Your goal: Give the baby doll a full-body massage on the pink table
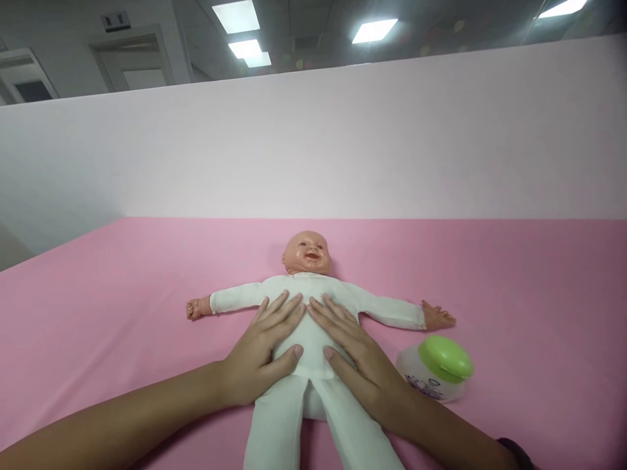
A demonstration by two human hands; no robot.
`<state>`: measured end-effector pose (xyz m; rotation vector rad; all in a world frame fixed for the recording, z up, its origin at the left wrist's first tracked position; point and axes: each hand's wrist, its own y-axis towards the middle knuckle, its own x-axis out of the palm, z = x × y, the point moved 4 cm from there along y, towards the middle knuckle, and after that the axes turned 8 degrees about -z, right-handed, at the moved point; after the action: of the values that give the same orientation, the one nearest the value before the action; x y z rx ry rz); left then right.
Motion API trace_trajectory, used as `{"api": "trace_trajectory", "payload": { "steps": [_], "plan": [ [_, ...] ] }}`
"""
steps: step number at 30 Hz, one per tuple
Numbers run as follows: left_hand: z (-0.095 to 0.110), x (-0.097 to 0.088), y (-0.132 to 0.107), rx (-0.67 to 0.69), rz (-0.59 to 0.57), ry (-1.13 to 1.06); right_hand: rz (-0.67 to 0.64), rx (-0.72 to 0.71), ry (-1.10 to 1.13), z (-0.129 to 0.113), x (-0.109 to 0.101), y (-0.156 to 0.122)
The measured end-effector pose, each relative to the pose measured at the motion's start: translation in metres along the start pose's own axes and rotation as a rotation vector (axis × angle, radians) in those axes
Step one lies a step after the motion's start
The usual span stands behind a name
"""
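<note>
A baby doll (308,326) with a hard head and a white cloth body lies on its back, arms spread wide and legs toward me. My left hand (267,349) rests flat on the left side of its torso, fingers stretched toward the chest. On the other side of the torso lies my right hand (360,359), also flat with the thumb apart. Both hands touch the doll's front without gripping it. Just right of my right forearm stands a clear jar (431,375) with a green lid, its lower part partly hidden by the arm.
Pink cloth (529,313) covers the surface under the doll, with soft folds at the left. A white panel (343,143) rises along the back. Beyond it are a door (142,75) and lit ceiling lights (375,31).
</note>
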<state>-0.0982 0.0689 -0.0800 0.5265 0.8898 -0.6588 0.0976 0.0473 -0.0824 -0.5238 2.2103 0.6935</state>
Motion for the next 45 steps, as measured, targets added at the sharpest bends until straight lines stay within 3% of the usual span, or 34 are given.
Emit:
{"api": "trace_trajectory", "payload": {
  "steps": [3, 6, 10, 12, 13, 17, 19, 22, 24, 26, 29, 31, 34, 38, 41, 45],
  "plan": [
    [-0.009, 0.0, 0.001, -0.146, 0.005, -0.031, 0.023, 0.141, 0.007, 0.007, 0.003, 0.001],
    [-0.014, 0.002, -0.003, -0.171, 0.121, -0.074, 0.156, 0.224, 0.018, 0.011, 0.003, -0.003],
    [-0.004, 0.003, -0.006, 0.153, 0.209, -0.057, 0.299, 0.12, -0.003, 0.006, 0.0, -0.008],
    [0.001, 0.001, -0.006, 0.257, 0.185, -0.034, 0.246, 0.02, 0.0, 0.0, -0.001, -0.007],
    [0.001, 0.001, -0.004, 0.242, 0.152, -0.024, 0.191, -0.011, 0.004, -0.002, -0.001, -0.005],
    [-0.006, 0.0, 0.003, -0.036, 0.01, -0.033, 0.02, 0.081, 0.013, 0.002, 0.002, 0.001],
    [-0.01, 0.001, 0.003, -0.145, 0.027, -0.079, 0.042, 0.182, 0.023, 0.008, 0.003, 0.001],
    [-0.015, 0.003, -0.002, -0.238, 0.163, -0.143, 0.165, 0.27, 0.047, 0.014, 0.004, -0.003],
    [-0.013, 0.003, -0.005, -0.166, 0.243, -0.128, 0.266, 0.253, 0.042, 0.014, 0.003, -0.007],
    [-0.006, 0.003, -0.005, 0.035, 0.252, -0.086, 0.295, 0.161, 0.036, 0.01, 0.001, -0.008],
    [0.003, 0.001, -0.004, 0.246, 0.179, -0.059, 0.154, 0.001, 0.066, 0.001, 0.0, -0.004],
    [0.002, 0.0, -0.001, 0.193, 0.098, -0.05, 0.057, 0.012, 0.087, 0.001, 0.001, 0.0],
    [-0.007, 0.002, 0.001, -0.013, 0.021, -0.058, 0.048, 0.169, 0.111, 0.009, 0.003, 0.003],
    [-0.018, 0.006, -0.004, -0.197, 0.103, -0.121, 0.165, 0.298, 0.177, 0.018, 0.006, -0.001],
    [-0.016, 0.007, -0.004, -0.12, 0.125, -0.097, 0.208, 0.266, 0.173, 0.016, 0.005, -0.002],
    [-0.005, 0.0, 0.002, 0.063, 0.039, 0.006, 0.04, 0.138, 0.075, 0.006, 0.004, 0.007]
  ]
}}
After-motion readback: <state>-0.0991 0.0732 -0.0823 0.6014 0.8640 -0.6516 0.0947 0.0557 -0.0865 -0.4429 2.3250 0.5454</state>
